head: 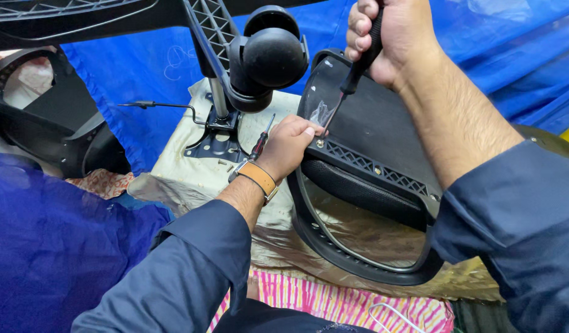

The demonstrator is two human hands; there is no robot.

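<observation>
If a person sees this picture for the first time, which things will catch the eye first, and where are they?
First the right hand, top centre, gripping a black-handled screwdriver whose tip comes down at the black chair part in the middle. The left hand, with a tan watch strap on its wrist, steadies the ribbed edge of that part. Behind it, a black caster wheel sits upper centre before a blue tarpaulin.

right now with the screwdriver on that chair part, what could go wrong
1. The left hand steadies the black chair frame with its fingertips right beside the screwdriver tip; a slip could jab them.
2. The right hand grips the handle high, so the tip may wander.
3. A second screwdriver lies loose beside the left hand and could get knocked.
</observation>
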